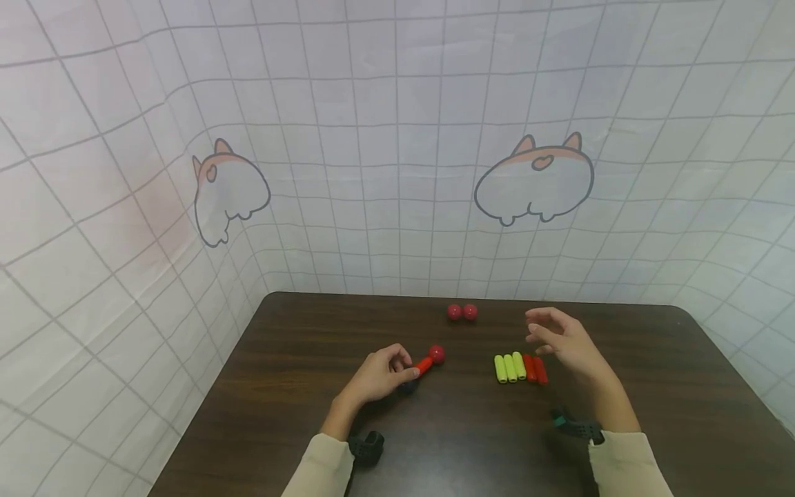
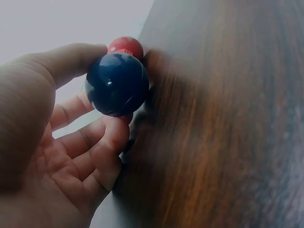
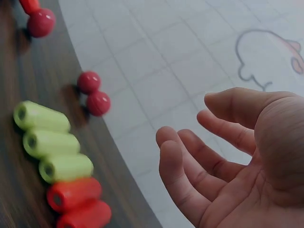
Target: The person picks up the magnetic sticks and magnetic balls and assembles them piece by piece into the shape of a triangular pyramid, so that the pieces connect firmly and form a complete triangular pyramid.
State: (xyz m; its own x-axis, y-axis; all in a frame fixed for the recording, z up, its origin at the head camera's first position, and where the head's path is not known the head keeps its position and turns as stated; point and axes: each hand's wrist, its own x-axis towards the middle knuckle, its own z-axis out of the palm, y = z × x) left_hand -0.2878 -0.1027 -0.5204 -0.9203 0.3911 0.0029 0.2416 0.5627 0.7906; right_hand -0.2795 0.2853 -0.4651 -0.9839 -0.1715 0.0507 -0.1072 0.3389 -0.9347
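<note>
My left hand [image 1: 376, 375] pinches a red tube [image 1: 425, 366] between thumb and fingers, low over the table. The tube has a red ball [image 1: 437, 355] at its far end and a dark blue ball [image 2: 118, 84] at its near end. In the left wrist view the blue ball hides most of the tube. My right hand [image 1: 574, 348] hovers with loosely bent fingers and holds nothing. Nearest to it lie two red tubes [image 1: 535, 369], side by side with three yellow-green tubes [image 1: 510, 368] in one row.
Two red balls [image 1: 470, 313] sit together near the back edge of the dark wooden table [image 1: 459, 442]. Behind the table hangs a white gridded cloth [image 1: 397, 207] with cartoon animal drawings, which also covers the sides.
</note>
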